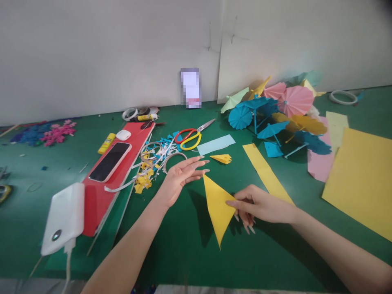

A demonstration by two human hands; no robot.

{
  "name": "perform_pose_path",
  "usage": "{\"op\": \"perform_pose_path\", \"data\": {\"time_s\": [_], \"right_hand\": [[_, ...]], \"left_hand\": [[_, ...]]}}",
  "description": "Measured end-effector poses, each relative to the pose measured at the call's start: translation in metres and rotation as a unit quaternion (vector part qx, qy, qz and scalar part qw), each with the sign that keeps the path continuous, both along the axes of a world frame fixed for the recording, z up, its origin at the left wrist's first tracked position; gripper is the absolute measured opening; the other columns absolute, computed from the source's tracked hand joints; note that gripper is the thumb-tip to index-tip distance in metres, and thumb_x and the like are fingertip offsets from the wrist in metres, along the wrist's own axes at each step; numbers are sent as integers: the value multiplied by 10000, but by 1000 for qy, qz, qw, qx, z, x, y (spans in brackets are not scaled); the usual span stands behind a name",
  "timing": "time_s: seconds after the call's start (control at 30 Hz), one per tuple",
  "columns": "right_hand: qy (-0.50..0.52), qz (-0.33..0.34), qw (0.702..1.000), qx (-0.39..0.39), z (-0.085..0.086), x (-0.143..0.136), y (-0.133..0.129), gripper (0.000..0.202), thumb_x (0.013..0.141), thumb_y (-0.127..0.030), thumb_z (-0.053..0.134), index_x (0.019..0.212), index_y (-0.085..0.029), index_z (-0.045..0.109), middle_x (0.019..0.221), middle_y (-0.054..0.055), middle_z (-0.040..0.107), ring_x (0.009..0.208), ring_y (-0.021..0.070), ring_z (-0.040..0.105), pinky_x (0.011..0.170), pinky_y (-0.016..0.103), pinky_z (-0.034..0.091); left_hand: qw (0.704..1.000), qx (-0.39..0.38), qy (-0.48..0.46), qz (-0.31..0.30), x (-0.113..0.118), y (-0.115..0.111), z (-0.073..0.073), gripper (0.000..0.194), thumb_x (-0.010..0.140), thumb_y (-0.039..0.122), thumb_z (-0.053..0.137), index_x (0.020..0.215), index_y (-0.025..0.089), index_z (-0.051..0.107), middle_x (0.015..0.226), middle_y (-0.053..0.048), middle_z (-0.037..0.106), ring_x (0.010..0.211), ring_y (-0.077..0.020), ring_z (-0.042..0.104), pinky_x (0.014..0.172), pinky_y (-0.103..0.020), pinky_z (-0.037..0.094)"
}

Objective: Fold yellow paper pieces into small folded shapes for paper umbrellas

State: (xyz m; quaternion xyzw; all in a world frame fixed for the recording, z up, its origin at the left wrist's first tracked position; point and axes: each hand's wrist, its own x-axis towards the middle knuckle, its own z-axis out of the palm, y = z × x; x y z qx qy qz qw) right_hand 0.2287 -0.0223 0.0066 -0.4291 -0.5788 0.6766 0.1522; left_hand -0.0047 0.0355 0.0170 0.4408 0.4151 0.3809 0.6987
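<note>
My right hand (249, 204) pinches a yellow paper triangle (219, 204) at its right corner, with the thumb on top. The sheet is raised over the green table and casts a shadow to its left. My left hand (183, 175) is open, fingers stretched out toward the paper's upper tip; whether they touch it I cannot tell. A small folded yellow paper piece (222, 158) lies just beyond my hands. Behind my right hand runs a yellow paper strip (266, 171). Scissors (194, 136) with red and yellow handles lie farther back, beside a light blue strip (217, 144).
Folded paper umbrellas (275, 110) are heaped at the back right, near large yellow sheets (361, 179). Paper scraps (156, 159) and a tape roll (174, 159) lie left of centre. A phone (110, 162) rests on a red board (94, 208), beside a white power bank (64, 216).
</note>
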Motion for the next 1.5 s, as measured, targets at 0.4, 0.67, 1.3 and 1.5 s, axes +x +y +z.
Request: {"op": "perform_pose_path", "data": {"time_s": [0.4,0.67,1.3,1.5], "right_hand": [[-10,-7,1000,-5,1,0,0,467,812,-561,557,584,-153,544,471,-7,585,394,98,554,442,199,469],[-25,-14,999,41,4,-1,-1,447,860,-527,513,613,-157,560,482,3,596,411,111,571,456,206,477],[16,-286,946,151,8,-7,-1,269,744,-410,686,880,-178,696,804,56,730,705,195,684,672,316,576],[5,-286,946,151,8,-7,0,296,718,-433,706,873,-180,703,715,39,716,646,192,672,649,323,580]], "left_hand": [[991,10,98,-87,4,-6,3,396,759,255,701,1136,144,650,961,-114,744,982,-266,657,807,-326,509],[967,7,143,-211,8,-12,6,496,791,354,652,1251,193,564,952,-78,697,788,-176,632,527,-182,470],[977,35,174,-120,29,-31,-1,198,755,341,690,748,143,684,628,-6,646,528,-133,553,483,-215,473],[979,31,167,-109,32,-35,2,219,743,354,700,680,149,659,589,-3,636,523,-133,549,479,-211,468]]}}
